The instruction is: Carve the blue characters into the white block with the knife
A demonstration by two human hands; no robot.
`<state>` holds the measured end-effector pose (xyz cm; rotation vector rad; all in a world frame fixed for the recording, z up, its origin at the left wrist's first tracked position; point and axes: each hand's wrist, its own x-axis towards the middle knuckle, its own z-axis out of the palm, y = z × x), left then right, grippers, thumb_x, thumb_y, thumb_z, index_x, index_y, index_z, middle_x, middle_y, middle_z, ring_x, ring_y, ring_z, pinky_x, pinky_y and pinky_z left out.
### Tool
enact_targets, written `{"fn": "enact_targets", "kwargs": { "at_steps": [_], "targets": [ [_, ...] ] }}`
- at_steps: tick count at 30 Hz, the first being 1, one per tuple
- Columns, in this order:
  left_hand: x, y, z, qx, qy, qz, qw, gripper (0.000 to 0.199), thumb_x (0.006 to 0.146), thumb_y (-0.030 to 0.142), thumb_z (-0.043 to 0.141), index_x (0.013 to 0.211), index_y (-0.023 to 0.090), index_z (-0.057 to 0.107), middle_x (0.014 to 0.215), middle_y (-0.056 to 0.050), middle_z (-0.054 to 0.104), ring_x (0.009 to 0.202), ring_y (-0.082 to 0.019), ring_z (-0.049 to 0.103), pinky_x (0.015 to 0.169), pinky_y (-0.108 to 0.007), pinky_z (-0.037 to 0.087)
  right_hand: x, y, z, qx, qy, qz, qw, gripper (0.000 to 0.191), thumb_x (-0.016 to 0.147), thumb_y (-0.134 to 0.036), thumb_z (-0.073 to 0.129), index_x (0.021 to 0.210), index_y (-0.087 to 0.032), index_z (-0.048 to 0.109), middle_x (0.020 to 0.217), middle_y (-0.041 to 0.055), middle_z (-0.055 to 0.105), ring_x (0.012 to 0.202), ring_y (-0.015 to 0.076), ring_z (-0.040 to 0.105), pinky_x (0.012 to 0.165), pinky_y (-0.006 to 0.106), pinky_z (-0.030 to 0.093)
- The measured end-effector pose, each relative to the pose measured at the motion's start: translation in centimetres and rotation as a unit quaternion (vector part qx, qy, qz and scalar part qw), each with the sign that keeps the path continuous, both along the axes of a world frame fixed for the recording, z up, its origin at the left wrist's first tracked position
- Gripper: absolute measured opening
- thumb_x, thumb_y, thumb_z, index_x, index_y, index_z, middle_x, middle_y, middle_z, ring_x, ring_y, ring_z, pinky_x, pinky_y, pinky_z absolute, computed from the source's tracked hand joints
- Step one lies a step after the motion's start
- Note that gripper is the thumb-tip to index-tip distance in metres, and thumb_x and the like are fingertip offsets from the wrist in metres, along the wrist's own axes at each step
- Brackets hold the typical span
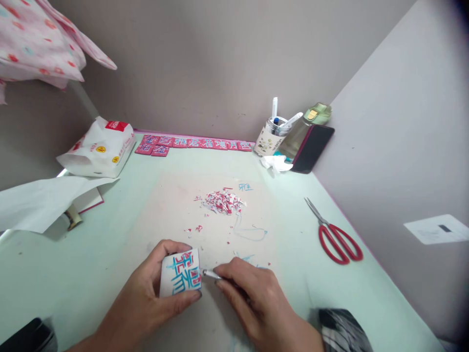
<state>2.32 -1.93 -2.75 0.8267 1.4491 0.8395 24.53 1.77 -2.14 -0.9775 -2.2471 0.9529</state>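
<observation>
My left hand point(154, 288) grips a small white square block point(180, 273) with a blue and red character on its face, holding it against the pale green table point(73, 254). My right hand point(252, 298) holds a thin metal carving tool point(210, 274), and its tip touches the block's right edge. A heap of red and white shavings point(223, 201) lies on the table just beyond the hands.
Red-handled scissors point(335, 234) lie at the right. A row of pink carved blocks point(194, 143) lines the back wall. A pen cup point(271, 136), a green bottle point(311, 120), a dark phone point(312, 148), a white bag point(98, 148) and white paper point(40, 198) stand around the edges.
</observation>
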Motion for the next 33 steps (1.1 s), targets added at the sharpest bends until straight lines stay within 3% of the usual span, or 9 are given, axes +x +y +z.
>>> {"fn": "enact_targets", "kwargs": {
  "at_steps": [10, 33],
  "targets": [
    [0.4, -0.1, 1.0, -0.011, -0.019, 0.030, 0.999, 0.055, 0.066, 0.040, 0.086, 0.109, 0.026, 0.054, 0.072, 0.007, 0.068, 0.071, -0.017, 0.061, 0.066, -0.025, 0.046, 0.2, 0.1, 0.0, -0.012, 0.007, -0.003, 1.000, 0.020, 0.109, -0.025, 0.049, 0.107, -0.020, 0.068, 0.087, 0.0036, 0.073, 0.074, 0.0154, 0.068, 0.068, 0.026, 0.050],
    [0.6, -0.3, 1.2, 0.001, 0.012, 0.022, 1.000, 0.051, 0.066, 0.039, 0.083, 0.106, 0.027, 0.055, 0.075, 0.008, 0.068, 0.072, -0.017, 0.063, 0.068, -0.025, 0.048, 0.2, 0.1, 0.0, -0.009, 0.012, -0.003, 1.000, 0.019, 0.108, -0.024, 0.050, 0.105, -0.020, 0.068, 0.085, 0.0021, 0.071, 0.072, 0.0134, 0.065, 0.065, 0.024, 0.048]
  ]
}}
